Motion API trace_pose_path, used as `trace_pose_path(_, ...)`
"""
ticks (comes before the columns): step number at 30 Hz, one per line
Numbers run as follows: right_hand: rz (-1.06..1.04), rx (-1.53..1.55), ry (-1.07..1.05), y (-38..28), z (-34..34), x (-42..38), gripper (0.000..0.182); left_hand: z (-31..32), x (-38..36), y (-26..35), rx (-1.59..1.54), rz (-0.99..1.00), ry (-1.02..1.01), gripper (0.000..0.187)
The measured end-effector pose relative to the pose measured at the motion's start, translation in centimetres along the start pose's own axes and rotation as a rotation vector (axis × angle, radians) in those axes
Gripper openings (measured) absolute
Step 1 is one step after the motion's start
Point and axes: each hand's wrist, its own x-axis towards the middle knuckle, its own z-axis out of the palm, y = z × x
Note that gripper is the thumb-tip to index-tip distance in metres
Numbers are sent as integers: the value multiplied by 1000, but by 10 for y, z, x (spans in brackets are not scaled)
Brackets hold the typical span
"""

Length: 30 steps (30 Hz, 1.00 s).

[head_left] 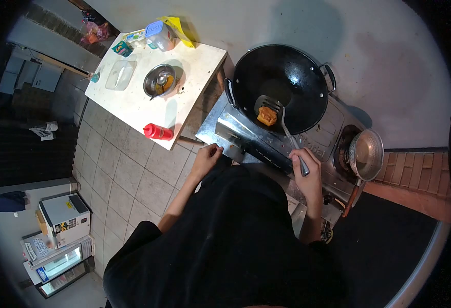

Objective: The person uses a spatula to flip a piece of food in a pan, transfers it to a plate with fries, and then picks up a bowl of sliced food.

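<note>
My right hand [307, 169] is wrapped round the grey handle of a slotted spatula [285, 126]. The spatula's head reaches into a large black wok [307, 77] on the stove, right against a golden-brown fried piece of food [267, 116] near the wok's close side. A little dark, shiny liquid shows at the wok's bottom. My left hand [205, 159] hovers by the stove's left front corner, its fingers curled together with nothing showing in them.
A hammered saucepan [367, 154] with a wooden handle stands on the right burner of the metal stove [266, 138]. On the white table [133, 110] are a steel bowl [160, 80] with a spoon, a red squeeze bottle [158, 132], a plastic container [120, 75] and a blue-lidded tub [160, 36].
</note>
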Motion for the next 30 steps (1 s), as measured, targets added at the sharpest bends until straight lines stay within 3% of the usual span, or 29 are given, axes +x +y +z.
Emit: trace_pose_path(30, 3, 29, -33, 2, -2, 3, 7, 1, -7, 6, 30, -55, -38, 34)
